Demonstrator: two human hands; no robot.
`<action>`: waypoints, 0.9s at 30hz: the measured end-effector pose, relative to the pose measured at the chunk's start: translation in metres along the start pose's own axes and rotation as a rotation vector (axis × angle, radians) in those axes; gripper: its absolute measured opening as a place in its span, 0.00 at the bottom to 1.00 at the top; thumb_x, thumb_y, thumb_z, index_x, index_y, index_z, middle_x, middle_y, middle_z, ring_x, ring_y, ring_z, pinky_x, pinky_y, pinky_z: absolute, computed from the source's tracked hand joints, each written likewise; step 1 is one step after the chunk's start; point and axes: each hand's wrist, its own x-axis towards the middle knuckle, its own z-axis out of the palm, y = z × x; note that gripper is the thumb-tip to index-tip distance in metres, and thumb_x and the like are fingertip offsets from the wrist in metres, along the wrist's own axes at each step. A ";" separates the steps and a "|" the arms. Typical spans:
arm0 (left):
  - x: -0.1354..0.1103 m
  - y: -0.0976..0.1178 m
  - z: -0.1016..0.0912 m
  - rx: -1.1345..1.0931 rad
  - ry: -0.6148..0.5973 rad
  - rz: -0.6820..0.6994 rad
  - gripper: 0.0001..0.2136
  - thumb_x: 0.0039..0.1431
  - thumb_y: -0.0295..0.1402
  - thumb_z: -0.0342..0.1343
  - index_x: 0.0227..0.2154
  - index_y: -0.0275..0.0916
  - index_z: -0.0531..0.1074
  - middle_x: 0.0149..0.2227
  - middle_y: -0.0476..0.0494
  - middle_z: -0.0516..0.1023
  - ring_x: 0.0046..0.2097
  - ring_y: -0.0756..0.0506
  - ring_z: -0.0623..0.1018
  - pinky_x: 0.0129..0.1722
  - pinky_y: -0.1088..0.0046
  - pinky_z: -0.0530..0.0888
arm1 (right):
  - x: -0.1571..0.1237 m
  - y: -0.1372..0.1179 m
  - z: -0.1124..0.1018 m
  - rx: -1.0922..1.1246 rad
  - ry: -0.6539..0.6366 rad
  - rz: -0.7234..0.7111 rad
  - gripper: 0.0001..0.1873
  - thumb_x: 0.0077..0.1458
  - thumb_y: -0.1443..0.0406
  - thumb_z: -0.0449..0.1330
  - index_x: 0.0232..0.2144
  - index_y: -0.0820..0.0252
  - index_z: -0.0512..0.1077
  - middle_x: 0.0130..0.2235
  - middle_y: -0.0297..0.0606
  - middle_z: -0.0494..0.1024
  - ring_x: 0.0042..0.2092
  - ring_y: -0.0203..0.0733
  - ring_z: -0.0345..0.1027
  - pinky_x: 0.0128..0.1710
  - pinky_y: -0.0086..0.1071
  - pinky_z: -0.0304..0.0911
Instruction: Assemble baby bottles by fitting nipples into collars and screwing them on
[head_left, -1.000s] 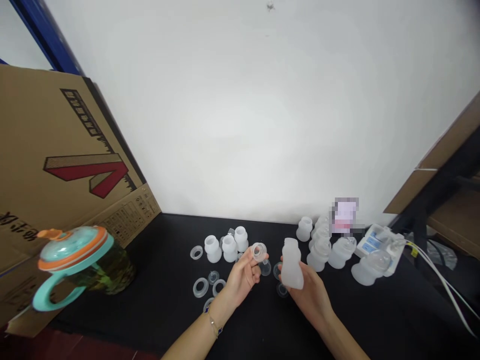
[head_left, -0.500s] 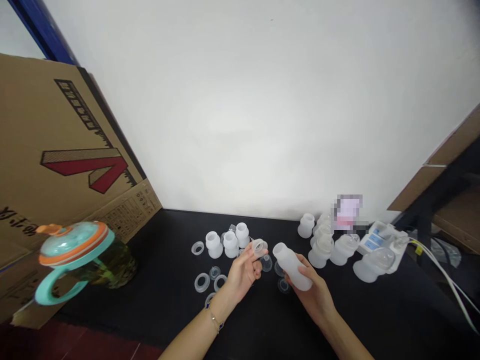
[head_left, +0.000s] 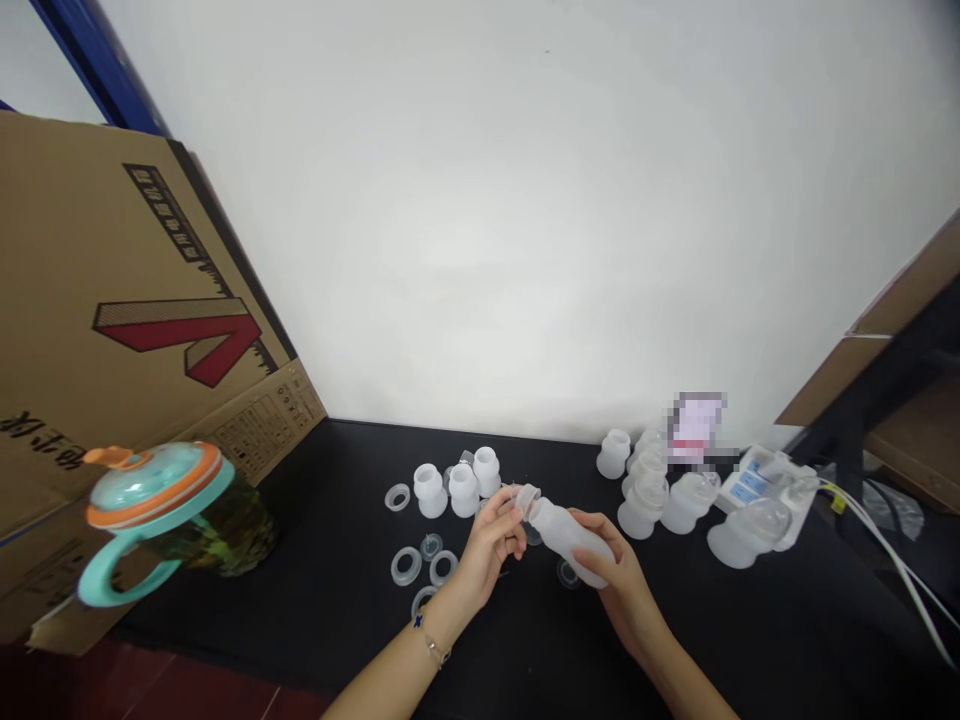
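Note:
My right hand is wrapped round a frosted white baby bottle, tilted with its mouth up and to the left. Between the fingertips of my left hand is a translucent screw ring, right at the bottle's mouth; whether it touches the rim I cannot tell. A dark-looking clear nipple piece lies on the table below the bottle. Left of my left hand are several loose rings and a small clear disc. Open white bottles stand just behind them.
On the black table, a teal-handled jug stands at left before a cardboard box. At right are several bottles, some with clear tops, a white box and white cables. A white wall rises behind.
My right hand has tipped the bottle further over to the left. The bottle's mouth and the ring in my left hand have come together from a gap.

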 end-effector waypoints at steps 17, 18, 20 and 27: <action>0.002 -0.004 -0.003 0.177 -0.013 0.042 0.19 0.53 0.38 0.68 0.46 0.37 0.76 0.36 0.46 0.77 0.22 0.56 0.67 0.19 0.81 0.63 | 0.001 0.004 -0.005 -0.260 -0.002 -0.131 0.21 0.42 0.59 0.74 0.41 0.54 0.79 0.48 0.39 0.79 0.47 0.52 0.72 0.42 0.36 0.66; 0.003 -0.005 -0.003 0.184 -0.012 0.045 0.19 0.52 0.38 0.68 0.46 0.37 0.76 0.36 0.46 0.78 0.22 0.56 0.67 0.19 0.81 0.63 | 0.001 0.004 -0.004 -0.270 -0.005 -0.138 0.21 0.42 0.58 0.74 0.41 0.54 0.79 0.48 0.40 0.79 0.47 0.53 0.72 0.42 0.37 0.66; 0.003 -0.006 -0.004 0.200 -0.010 0.052 0.19 0.52 0.38 0.68 0.46 0.37 0.76 0.37 0.46 0.78 0.22 0.56 0.68 0.19 0.81 0.64 | 0.001 0.003 -0.004 -0.289 -0.009 -0.146 0.21 0.43 0.58 0.74 0.41 0.54 0.79 0.49 0.40 0.79 0.47 0.54 0.72 0.43 0.38 0.67; 0.003 -0.007 -0.005 0.235 -0.004 0.066 0.19 0.53 0.39 0.67 0.47 0.38 0.76 0.41 0.43 0.78 0.22 0.57 0.67 0.20 0.81 0.64 | 0.000 0.001 -0.001 -0.320 0.004 -0.148 0.21 0.42 0.57 0.74 0.41 0.55 0.79 0.48 0.41 0.79 0.46 0.54 0.73 0.41 0.38 0.68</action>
